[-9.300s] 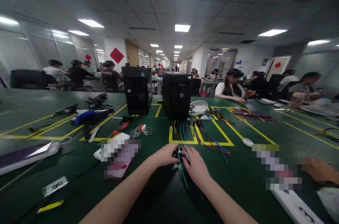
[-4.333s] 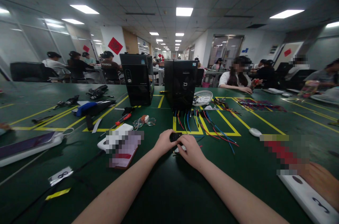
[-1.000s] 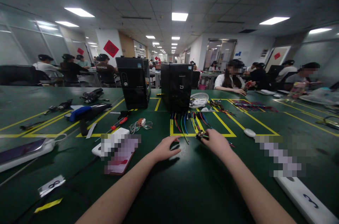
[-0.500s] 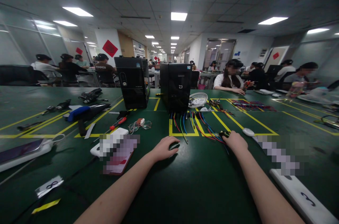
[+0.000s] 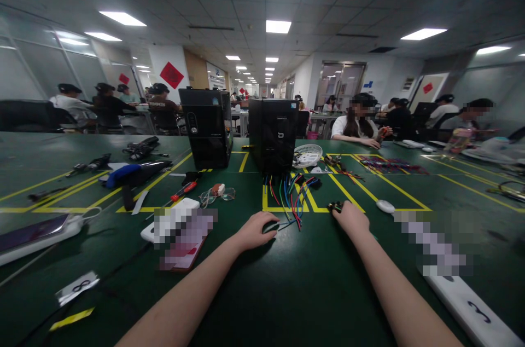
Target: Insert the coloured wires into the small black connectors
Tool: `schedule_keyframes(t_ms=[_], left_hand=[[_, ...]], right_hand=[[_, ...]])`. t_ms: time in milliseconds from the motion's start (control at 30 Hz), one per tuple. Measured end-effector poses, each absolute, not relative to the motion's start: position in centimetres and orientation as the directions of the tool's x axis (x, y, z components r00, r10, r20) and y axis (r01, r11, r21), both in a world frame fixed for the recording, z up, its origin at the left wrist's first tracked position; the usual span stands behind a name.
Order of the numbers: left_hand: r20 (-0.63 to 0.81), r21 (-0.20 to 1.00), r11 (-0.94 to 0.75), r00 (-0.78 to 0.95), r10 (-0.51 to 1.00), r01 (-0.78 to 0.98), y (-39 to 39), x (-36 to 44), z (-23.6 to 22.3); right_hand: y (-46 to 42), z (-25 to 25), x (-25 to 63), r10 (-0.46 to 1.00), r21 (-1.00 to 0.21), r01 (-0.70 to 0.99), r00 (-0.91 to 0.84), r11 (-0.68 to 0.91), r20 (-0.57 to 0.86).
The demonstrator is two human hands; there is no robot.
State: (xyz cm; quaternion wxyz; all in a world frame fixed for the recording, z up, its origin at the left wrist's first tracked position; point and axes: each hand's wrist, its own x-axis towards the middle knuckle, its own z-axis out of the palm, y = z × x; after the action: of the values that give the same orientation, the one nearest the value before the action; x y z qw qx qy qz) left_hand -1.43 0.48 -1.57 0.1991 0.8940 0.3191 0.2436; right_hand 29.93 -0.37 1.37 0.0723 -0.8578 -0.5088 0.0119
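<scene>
My left hand [image 5: 257, 230] rests low over the green table, its fingers curved and the thumb apart from them. The tip of a thin wire lies close to its fingertips; I cannot tell whether they touch. Several coloured wires [image 5: 296, 199], blue, red and green, fan out between my hands in front of a black computer tower [image 5: 273, 133]. My right hand [image 5: 351, 219] is closed on a small dark piece [image 5: 335, 206] with brassy bits, mostly hidden by the fingers. A short end of greenish wire shows beside the right wrist.
A second black tower [image 5: 205, 131] stands left of the first. A white basket [image 5: 307, 155] sits beside the towers. Left lie a red screwdriver [image 5: 184, 190], glasses [image 5: 229, 194] and a phone [image 5: 186, 246]. A white power strip [image 5: 476, 306] is right. A co-worker [image 5: 356, 125] sits opposite.
My right hand has shifted left with the small dark piece. The wires that trailed toward it now bunch left, nearer my left hand, which has barely moved.
</scene>
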Motion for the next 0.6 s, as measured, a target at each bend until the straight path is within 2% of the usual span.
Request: schedule_keyframes(t_ms=[100,267,433,600], left_hand=[[0.313,0.507,-0.724,0.683,0.66,0.468,0.4,-1.4,-1.5],[0.32,0.501,-0.728,0.681,0.659,0.468,0.4,-1.4,-1.5],[0.303,0.504,-0.719,0.682,0.666,0.479,0.3,-1.4,-1.3],[0.3,0.502,-0.722,0.688,0.661,0.476,0.2,-1.3,-1.1]], right_hand=[[-0.7,1.4,33.0,0.813,-0.163,0.805,0.582,-0.571,0.024],[-0.9,1.4,35.5,0.769,-0.212,0.76,0.637,-0.615,0.051],[-1.1,1.7,37.9,0.816,-0.203,0.836,0.545,-0.51,0.194],[-1.3,1.8,38.3,0.843,-0.189,0.871,0.488,-0.453,0.226]])
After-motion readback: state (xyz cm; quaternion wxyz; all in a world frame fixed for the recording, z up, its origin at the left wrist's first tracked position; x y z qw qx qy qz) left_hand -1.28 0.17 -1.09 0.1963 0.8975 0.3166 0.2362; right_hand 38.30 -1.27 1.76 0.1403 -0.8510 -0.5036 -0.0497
